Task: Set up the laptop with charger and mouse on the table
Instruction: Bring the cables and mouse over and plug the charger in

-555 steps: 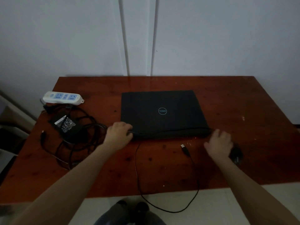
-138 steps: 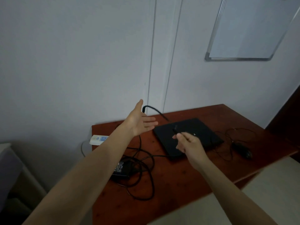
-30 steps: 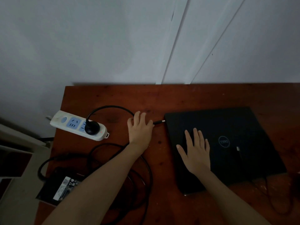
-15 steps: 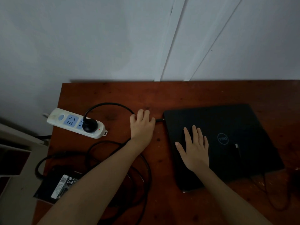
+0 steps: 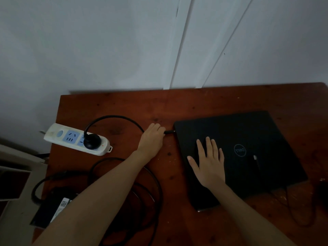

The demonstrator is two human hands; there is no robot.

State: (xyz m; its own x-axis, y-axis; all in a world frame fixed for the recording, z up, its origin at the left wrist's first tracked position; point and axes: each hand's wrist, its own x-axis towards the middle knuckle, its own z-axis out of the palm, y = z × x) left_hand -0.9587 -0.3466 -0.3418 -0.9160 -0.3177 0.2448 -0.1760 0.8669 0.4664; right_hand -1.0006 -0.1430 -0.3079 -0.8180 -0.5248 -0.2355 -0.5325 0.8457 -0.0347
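Observation:
A closed black laptop lies on the red-brown table. My left hand grips the charger's barrel connector, whose tip meets the laptop's left edge. My right hand rests flat with fingers spread on the lid's left part. The charger's black plug sits in a white power strip. The charger brick lies at the table's near left corner amid coiled black cable. A mouse USB plug rests on the lid; the mouse itself is out of sight.
A white wall with vertical trim stands directly behind the table. Thin mouse cable loops off the laptop's near right corner. Pale furniture stands left of the table. The table's left edge runs just beside the power strip.
My left hand has slid right along the cable, bringing the connector tip against the laptop's left edge. My right hand stays flat on the lid.

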